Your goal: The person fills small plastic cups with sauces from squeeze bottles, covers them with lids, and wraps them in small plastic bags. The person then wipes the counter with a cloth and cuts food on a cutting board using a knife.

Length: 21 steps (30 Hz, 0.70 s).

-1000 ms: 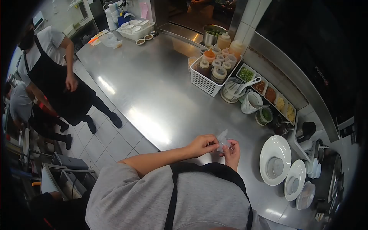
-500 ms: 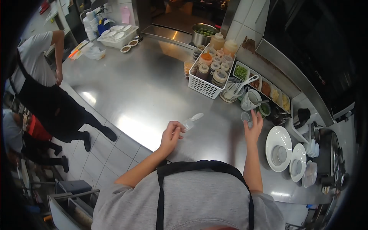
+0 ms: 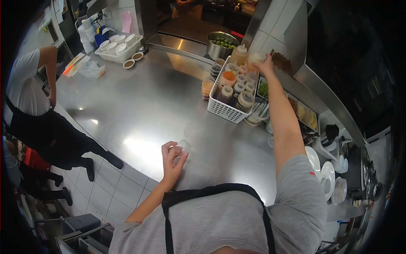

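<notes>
My left hand (image 3: 172, 158) holds a small clear plastic cup (image 3: 184, 146) between its fingers, above the steel counter (image 3: 139, 101). Stretched to the far right of the counter, my right hand (image 3: 265, 67) has its fingers round the upper part of a pale squeeze bottle (image 3: 255, 61). That bottle stands at the back corner of a white basket (image 3: 228, 111) full of squeeze bottles. Beside it is another pale squeeze bottle (image 3: 239, 55). My right forearm covers part of the tray of chopped greens (image 3: 263, 88).
A metal pot of green fruit (image 3: 220, 45) is behind the basket. White plates (image 3: 313, 160) sit at the right. A container of small white cups (image 3: 119, 50) and two sauce dishes (image 3: 128, 64) are at the far left. A person in a black apron (image 3: 46, 127) stands left.
My right hand has gone from the near right of the counter up to the bottle and closed on it. My left hand has shifted left with the clear cup. The view has turned slightly.
</notes>
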Each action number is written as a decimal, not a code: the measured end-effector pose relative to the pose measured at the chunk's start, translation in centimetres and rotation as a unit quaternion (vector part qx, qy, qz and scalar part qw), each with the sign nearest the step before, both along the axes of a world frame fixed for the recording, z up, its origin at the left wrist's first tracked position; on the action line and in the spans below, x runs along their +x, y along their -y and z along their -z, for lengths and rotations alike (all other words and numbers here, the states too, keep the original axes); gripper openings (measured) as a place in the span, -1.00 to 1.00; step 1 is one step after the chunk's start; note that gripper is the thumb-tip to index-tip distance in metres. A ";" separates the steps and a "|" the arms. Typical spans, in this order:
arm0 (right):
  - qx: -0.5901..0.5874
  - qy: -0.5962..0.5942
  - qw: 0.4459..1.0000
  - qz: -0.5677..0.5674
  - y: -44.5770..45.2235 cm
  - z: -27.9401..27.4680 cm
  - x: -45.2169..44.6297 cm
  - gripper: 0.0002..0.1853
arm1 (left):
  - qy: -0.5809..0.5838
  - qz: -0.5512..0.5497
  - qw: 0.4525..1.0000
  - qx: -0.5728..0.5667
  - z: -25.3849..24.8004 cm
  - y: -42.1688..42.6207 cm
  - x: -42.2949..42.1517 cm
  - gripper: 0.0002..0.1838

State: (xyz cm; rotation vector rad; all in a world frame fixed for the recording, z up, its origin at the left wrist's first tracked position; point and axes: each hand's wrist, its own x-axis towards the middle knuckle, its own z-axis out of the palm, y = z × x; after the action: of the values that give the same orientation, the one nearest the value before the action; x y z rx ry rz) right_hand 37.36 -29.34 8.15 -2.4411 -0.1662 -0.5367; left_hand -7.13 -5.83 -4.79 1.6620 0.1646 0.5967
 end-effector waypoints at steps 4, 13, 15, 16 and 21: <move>0.022 -0.072 0.996 0.038 -0.8 1.9 3.0 0.01 | -0.001 -0.026 1.000 -0.008 1.4 -1.9 -0.7 -0.82; 0.077 0.161 0.984 -0.013 -2.3 -3.0 -2.7 -0.27 | -0.002 -0.001 0.997 -0.081 1.1 -2.5 0.0 -0.83; 0.042 0.343 0.935 -0.080 -3.1 -5.7 -5.3 -0.31 | 0.011 0.004 0.998 -0.063 1.0 -2.3 0.6 -0.83; 0.038 0.372 0.922 -0.098 -3.9 -7.5 -7.7 -0.32 | 0.012 0.012 0.998 -0.062 0.8 -2.2 0.8 -0.83; 0.057 0.497 0.856 -0.132 -5.8 -12.4 -17.1 -0.28 | 0.047 0.056 0.995 -0.065 -0.5 -0.8 1.4 -0.84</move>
State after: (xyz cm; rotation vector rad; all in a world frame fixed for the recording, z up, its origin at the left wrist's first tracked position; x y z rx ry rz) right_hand 20.24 -23.53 20.57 -1.7506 -0.8424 -1.5711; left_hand -5.75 -5.05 -4.27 1.5033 0.0410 0.5653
